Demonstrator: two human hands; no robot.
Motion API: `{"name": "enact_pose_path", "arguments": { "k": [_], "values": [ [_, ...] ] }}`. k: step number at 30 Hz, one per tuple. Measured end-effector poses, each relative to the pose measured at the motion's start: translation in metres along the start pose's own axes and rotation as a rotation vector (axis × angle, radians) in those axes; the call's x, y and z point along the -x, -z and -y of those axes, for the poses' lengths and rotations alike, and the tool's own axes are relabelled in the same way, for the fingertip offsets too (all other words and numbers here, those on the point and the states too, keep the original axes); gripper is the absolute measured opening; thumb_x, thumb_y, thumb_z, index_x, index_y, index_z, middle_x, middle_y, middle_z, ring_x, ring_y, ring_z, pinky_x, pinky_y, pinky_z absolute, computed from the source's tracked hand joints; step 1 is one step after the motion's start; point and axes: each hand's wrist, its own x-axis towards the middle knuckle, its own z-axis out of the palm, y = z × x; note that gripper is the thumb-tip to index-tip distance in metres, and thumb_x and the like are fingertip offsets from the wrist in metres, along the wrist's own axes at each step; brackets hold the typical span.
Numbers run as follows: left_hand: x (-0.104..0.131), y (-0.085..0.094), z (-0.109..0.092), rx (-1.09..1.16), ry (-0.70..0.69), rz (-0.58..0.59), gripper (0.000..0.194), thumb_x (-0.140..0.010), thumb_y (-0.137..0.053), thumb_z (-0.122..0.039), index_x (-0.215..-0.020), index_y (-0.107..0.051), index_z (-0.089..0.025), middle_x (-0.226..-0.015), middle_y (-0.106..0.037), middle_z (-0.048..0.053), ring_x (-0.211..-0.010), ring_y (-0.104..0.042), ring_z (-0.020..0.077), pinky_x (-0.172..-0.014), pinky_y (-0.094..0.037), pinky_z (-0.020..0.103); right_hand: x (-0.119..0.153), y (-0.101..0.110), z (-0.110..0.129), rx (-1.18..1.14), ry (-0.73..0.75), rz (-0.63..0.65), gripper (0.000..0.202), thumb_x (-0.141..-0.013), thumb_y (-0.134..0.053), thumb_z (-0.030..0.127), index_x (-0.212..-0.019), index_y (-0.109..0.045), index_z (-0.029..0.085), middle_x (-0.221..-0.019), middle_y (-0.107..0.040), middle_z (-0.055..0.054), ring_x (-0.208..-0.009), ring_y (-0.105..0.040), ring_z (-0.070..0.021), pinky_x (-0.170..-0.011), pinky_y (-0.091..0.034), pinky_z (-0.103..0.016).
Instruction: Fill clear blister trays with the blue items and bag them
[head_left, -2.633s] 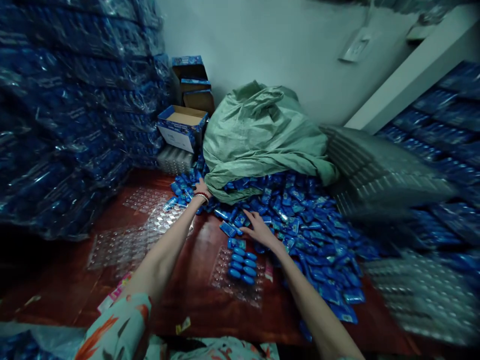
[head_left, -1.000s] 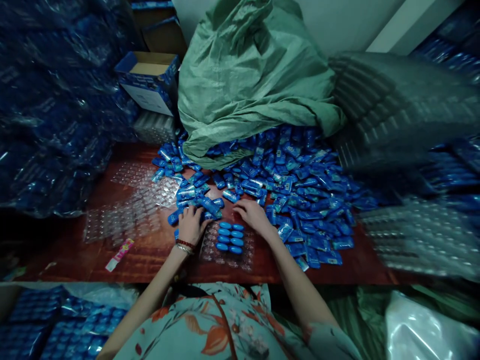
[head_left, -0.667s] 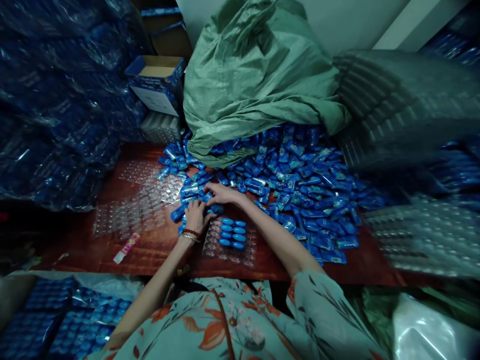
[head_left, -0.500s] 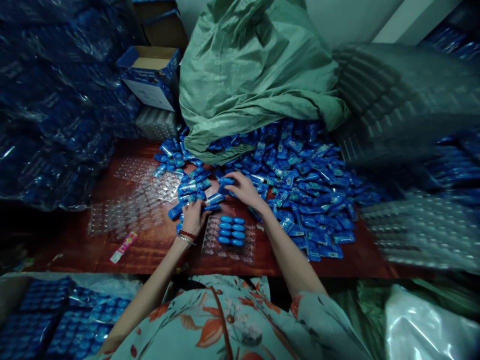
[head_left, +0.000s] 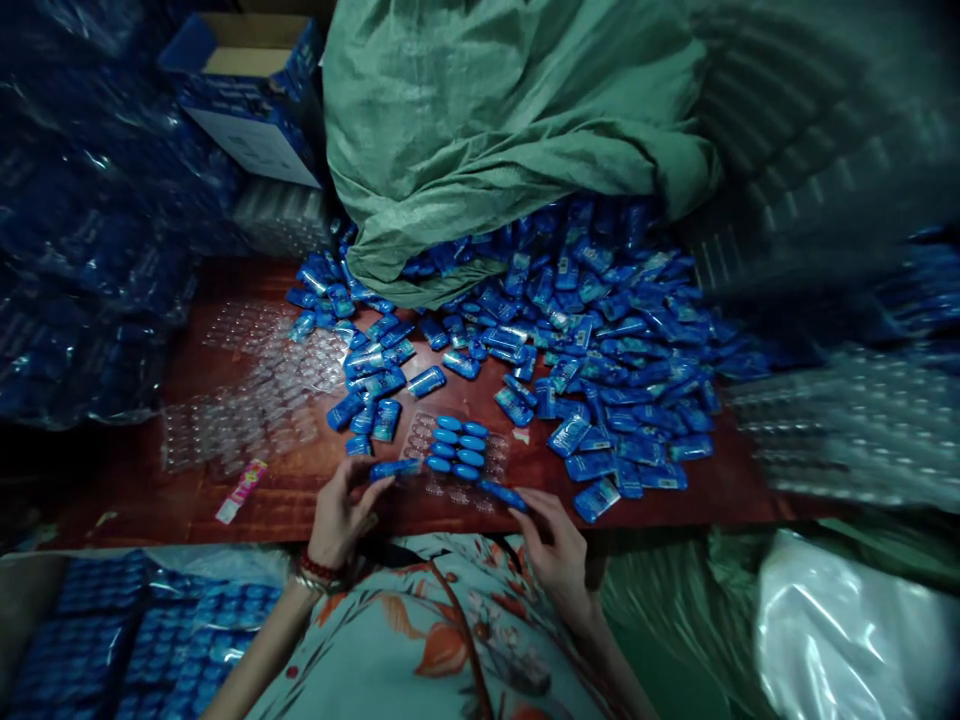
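Between the thumb and fingers of my left hand (head_left: pixel 341 515) is a small blue packet (head_left: pixel 396 468), held at the left edge of a clear plastic blister tray (head_left: pixel 420 430). My right hand (head_left: pixel 553 550) pinches another blue packet (head_left: pixel 501 494) by its end at the tray's lower right. Two columns of glossy blue oval pieces (head_left: pixel 456 448) sit in the middle of the tray. Other cavities on both sides of them show bare. Several loose blue packets (head_left: pixel 375 375) lie just behind the tray.
A large heap of blue packets (head_left: pixel 615 370) spreads from under a green sack (head_left: pixel 510 130). Clear trays (head_left: pixel 255 400) lie on the left and more are stacked at right (head_left: pixel 840 430). A blue box (head_left: pixel 247 110) stands back left. A pink wrapper (head_left: pixel 241 490) lies near the front edge.
Both hands have come back from the loose packets toward the table's front edge, each with a blue packet. They are now on either side of the tray. The view has tilted down.
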Motion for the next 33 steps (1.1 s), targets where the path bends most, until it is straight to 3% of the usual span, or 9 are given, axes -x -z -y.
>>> {"name": "enact_pose_path", "arguments": {
  "k": [3,6,10,16,20,29,33],
  "values": [
    [0.017,-0.009,-0.005,-0.066,-0.194,0.002,0.017,-0.081,-0.06,-0.028,-0.095,-0.057,-0.018,-0.084,-0.065,0.002,-0.076,-0.064,0.014,-0.071,-0.052,0.024,0.0,0.001,0.0,0.108,0.224,0.118,0.029,-0.083,-0.054,0.011,-0.109,-0.06,0.023,-0.1,-0.066,-0.006,-0.095,-0.063,-0.0167,-0.082,-0.055,-0.031],
    [0.02,-0.013,-0.006,-0.165,-0.391,-0.012,0.017,-0.086,-0.052,-0.016,-0.102,-0.058,-0.018,-0.097,-0.062,0.006,-0.089,-0.061,0.0145,-0.08,-0.051,0.025,-0.004,0.007,0.0,0.166,0.3,0.202,0.034,-0.084,-0.053,0.01,-0.115,-0.057,0.023,-0.101,-0.066,-0.007,-0.095,-0.063,-0.0163,-0.08,-0.055,-0.029],
    [0.009,-0.011,0.001,-0.278,-0.564,0.019,0.027,-0.087,-0.047,-0.008,-0.11,-0.057,-0.017,-0.102,-0.059,0.01,-0.095,-0.056,0.0159,-0.081,-0.05,0.028,-0.007,0.001,0.005,0.169,0.35,0.277,0.038,-0.084,-0.052,0.009,-0.119,-0.053,0.022,-0.101,-0.065,-0.008,-0.096,-0.062,-0.0165,-0.08,-0.055,-0.028],
    [-0.01,-0.008,0.002,-0.276,-0.813,0.204,0.038,-0.091,-0.037,-0.012,-0.126,-0.049,-0.018,-0.105,-0.062,0.013,-0.104,-0.052,0.0211,-0.082,-0.051,0.036,-0.017,-0.015,0.002,0.387,0.502,0.427,0.044,-0.084,-0.041,0.005,-0.125,-0.05,0.018,-0.105,-0.062,-0.013,-0.097,-0.061,-0.0195,-0.079,-0.055,-0.032],
    [-0.012,-0.011,-0.001,-0.283,-0.885,0.215,0.039,-0.091,-0.035,-0.013,-0.129,-0.047,-0.016,-0.104,-0.063,0.014,-0.105,-0.052,0.0212,-0.081,-0.052,0.036,-0.027,-0.01,-0.001,0.513,0.553,0.526,0.05,-0.082,-0.036,0.003,-0.129,-0.046,0.016,-0.108,-0.059,-0.015,-0.097,-0.06,-0.0213,-0.076,-0.055,-0.034],
    [-0.01,-0.034,-0.001,-0.388,-0.918,0.174,0.032,-0.091,-0.035,-0.013,-0.118,-0.052,-0.012,-0.101,-0.06,0.015,-0.095,-0.053,0.0203,-0.076,-0.051,0.034,-0.05,-0.002,0.01,0.605,0.569,0.62,0.053,-0.077,-0.035,-0.002,-0.125,-0.047,0.015,-0.107,-0.058,-0.013,-0.097,-0.058,-0.0201,-0.075,-0.054,-0.031],
    [-0.017,-0.036,-0.016,-0.474,-0.891,0.263,0.028,-0.092,-0.033,-0.014,-0.109,-0.055,-0.012,-0.093,-0.059,0.012,-0.085,-0.053,0.0185,-0.074,-0.05,0.033,-0.057,0.0,0.019,0.697,0.574,0.674,0.052,-0.077,-0.035,-0.002,-0.125,-0.045,0.015,-0.102,-0.058,-0.011,-0.092,-0.058,-0.0196,-0.072,-0.053,-0.03]
  ]
}}
